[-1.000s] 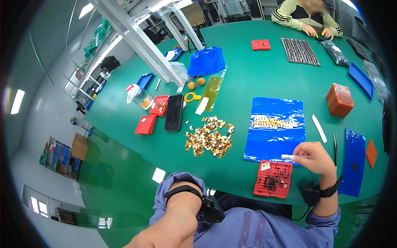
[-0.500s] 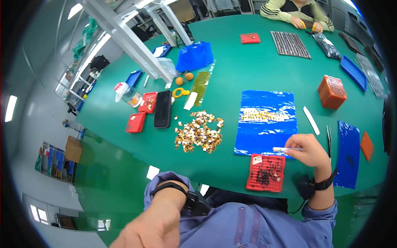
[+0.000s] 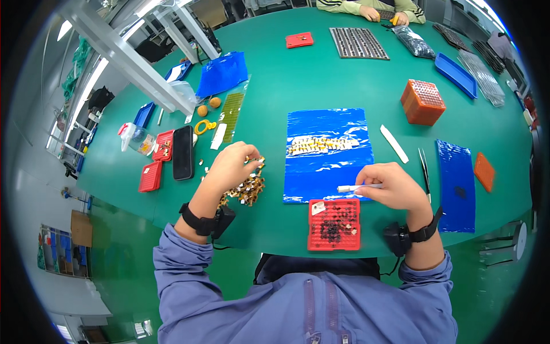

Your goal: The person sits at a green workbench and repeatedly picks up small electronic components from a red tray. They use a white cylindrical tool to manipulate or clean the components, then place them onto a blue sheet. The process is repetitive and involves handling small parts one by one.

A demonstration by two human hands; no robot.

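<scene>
My left hand (image 3: 232,167) is over a pile of small brown-and-white parts (image 3: 247,191) on the green table. Its fingers are curled toward the thumb in a pinch; whatever may be between them is too small to make out. My right hand (image 3: 389,186) grips a slim, pen-like tool with a white end (image 3: 348,188), held level above the near edge of a blue plastic sheet (image 3: 326,179). Rows of small white-and-yellow pieces (image 3: 322,145) lie across that sheet. Just in front of it sits a red tray (image 3: 334,225) with small dark bits and a few pale ones.
To the right are a white strip (image 3: 394,144), tweezers (image 3: 424,171), another blue sheet (image 3: 456,189) and an orange box (image 3: 423,102). A black phone (image 3: 183,153), yellow scissors (image 3: 204,126) and a jar (image 3: 137,139) stand left. Across the table, a person's hands (image 3: 385,15) work.
My left hand has swung from the lower edge up to the pile of parts. The view has shifted, so the table things appear farther left. My right hand keeps hold of the pen-like tool.
</scene>
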